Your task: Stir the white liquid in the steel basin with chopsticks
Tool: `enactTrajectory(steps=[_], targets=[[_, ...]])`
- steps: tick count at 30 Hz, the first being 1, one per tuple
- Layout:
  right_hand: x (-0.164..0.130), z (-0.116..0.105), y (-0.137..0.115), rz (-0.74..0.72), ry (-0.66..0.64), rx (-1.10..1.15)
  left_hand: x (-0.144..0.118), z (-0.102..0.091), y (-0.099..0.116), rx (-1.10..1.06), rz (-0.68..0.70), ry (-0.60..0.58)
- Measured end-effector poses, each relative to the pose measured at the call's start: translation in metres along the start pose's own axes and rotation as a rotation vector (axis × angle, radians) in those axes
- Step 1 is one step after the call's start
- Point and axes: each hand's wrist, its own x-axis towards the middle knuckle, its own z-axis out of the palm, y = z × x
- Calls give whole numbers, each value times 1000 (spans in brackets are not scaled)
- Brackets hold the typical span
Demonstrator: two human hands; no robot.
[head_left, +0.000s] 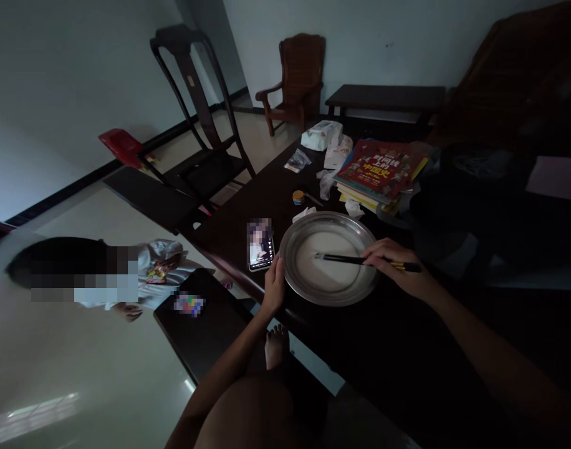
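Phone (260,247) beside plate (330,259) | books (379,169) behind | chopsticks (360,260) across

Left of the metal dish (332,259), the phone (260,244) screen is blurred. Beyond the dish, the small packets (297,161) are too dim to identify. The right forearm (510,368) runs off the frame's lower edge.

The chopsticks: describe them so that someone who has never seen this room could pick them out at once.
On the dark table, find the round metal plate beside the lit phone. The chopsticks lie across the plate's pale middle, their far end gripped in the right hand, while the left hand steadies the rim. They are the only long, thin, dark sticks there.
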Motion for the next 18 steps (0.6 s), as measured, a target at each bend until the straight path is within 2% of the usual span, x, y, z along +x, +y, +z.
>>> enactTrajectory(steps=[3,9,14,18], targets=[[0,-3,1,31,80,0,0,0,0,2,5,-9],[1,0,-1,-14,-17,24,0,0,0,8,-4,0],[0,-5,1,5,85,-14,0,0,-1,2,1,-7],[0,-2,0,-11,-9,15,0,-1,1,10,-16,-5]])
